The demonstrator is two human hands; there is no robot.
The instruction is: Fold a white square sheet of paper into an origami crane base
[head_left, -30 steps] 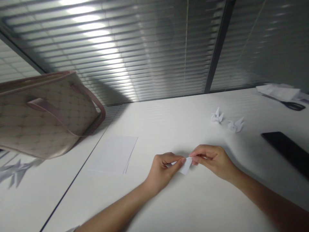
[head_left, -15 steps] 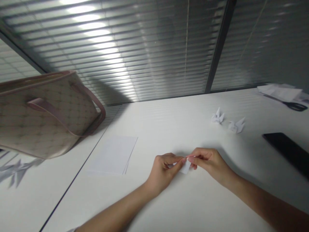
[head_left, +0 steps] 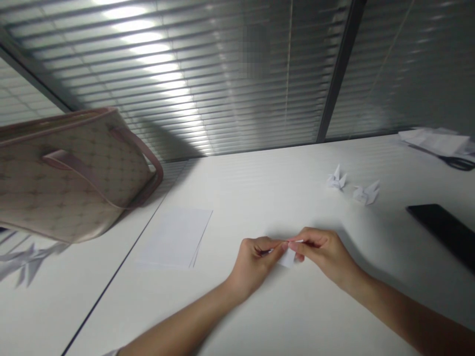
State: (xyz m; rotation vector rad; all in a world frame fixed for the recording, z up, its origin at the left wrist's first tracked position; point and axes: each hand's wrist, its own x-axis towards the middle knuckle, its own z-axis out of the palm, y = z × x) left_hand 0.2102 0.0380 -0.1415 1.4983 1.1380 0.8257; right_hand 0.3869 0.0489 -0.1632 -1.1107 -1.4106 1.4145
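Note:
Between my hands is a small folded piece of white paper (head_left: 287, 259), partly covered by my fingers. My left hand (head_left: 258, 262) pinches its upper left part between thumb and forefinger. From the right, my right hand (head_left: 321, 249) pinches the paper's top edge, its fingertips nearly touching those of the left. The paper's lower part shows below the fingertips. Two small folded white paper cranes (head_left: 337, 179) (head_left: 366, 193) stand on the white table beyond my right hand. A stack of white paper sheets (head_left: 174, 237) lies flat to the left of my hands.
A pale quilted handbag (head_left: 70, 178) with pink handles stands at the left, with folded paper (head_left: 29, 262) below it. At the right lie a black phone (head_left: 443, 232), black-handled scissors (head_left: 458, 162) and more white paper (head_left: 434, 140). Blinds (head_left: 237, 84) rise behind the table.
The view has shifted very slightly. Both hands keep their pinch, and the paper between them has tilted a little, its lower edge now further right.

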